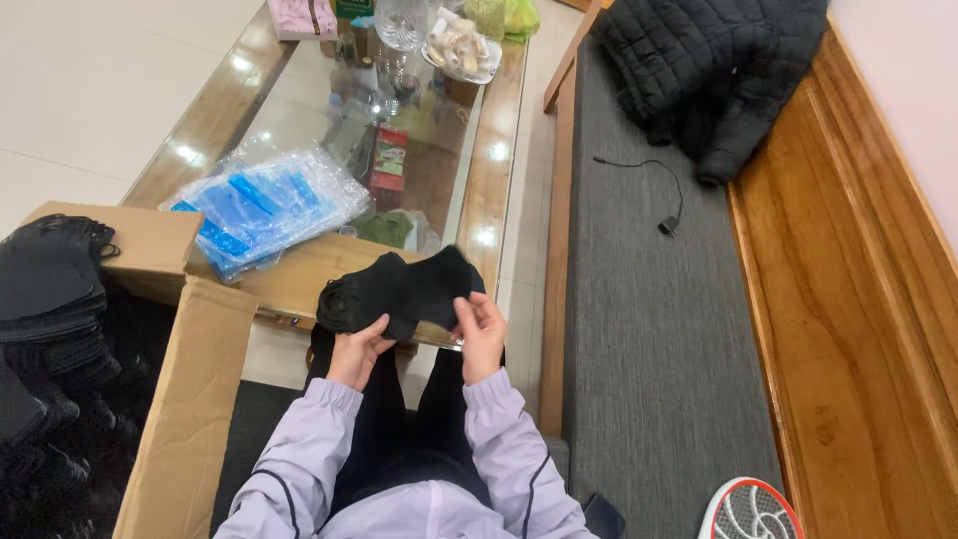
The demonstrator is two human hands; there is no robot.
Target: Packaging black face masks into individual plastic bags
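My fingers (477,311) are pinching a stack of black masks (399,289), my left hand (357,351) underneath and my right hand (481,334) at its edge, above my lap beside the counter (299,274) carrying blue packets (264,205); a cardboard box (185,399) is standing on my left.

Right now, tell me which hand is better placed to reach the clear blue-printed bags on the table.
Probably the left hand: the plastic bags lie on its side, while the right hand pinches the black masks farther away.
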